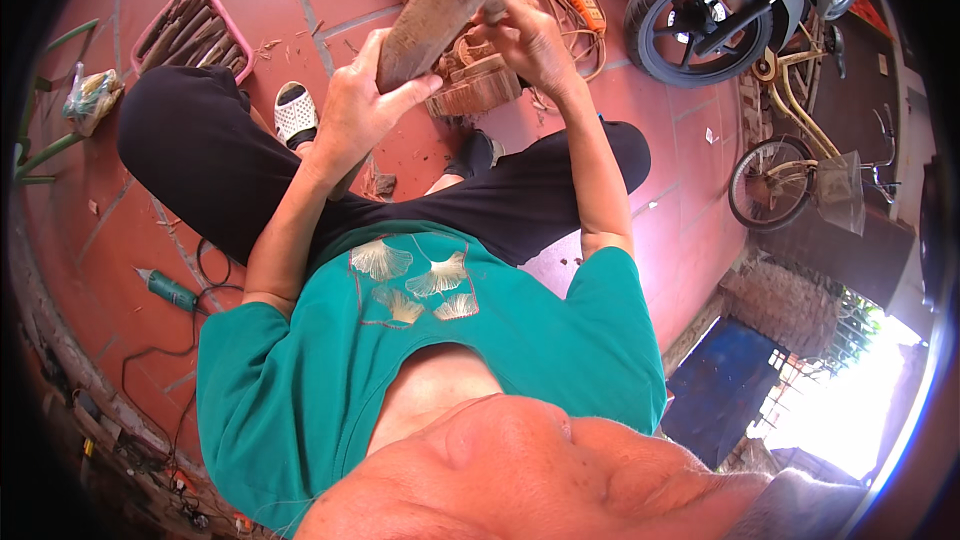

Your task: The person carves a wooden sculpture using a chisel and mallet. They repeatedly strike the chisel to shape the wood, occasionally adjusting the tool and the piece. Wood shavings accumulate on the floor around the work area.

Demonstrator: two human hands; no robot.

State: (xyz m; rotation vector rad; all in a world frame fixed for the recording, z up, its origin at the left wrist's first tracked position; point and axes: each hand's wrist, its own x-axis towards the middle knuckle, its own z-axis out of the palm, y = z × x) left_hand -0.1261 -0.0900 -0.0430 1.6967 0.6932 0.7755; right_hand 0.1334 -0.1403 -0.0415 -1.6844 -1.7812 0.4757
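Note:
A long brown piece of wood (445,10) slants up from my lap and runs out past the top edge of the view. My left hand (365,105) is wrapped round its lower end, with the thumb lying along the near face. Beside the wood's right edge, my right hand (535,45) is closed with its fingers bent. A small greyish thing (495,8) shows at its fingertips, too small to name. Just beyond my feet a reddish-brown block of wood (475,90) rests on the floor, partly hidden by the long piece and my hands.
A pink basket (245,40) of dark wood pieces stands at the far left. An orange power strip (580,2) with coiled cables, a motorbike wheel (700,20) and a bicycle (800,130) are on the right. A green corded tool (170,290) lies on the tiles (100,240) at left.

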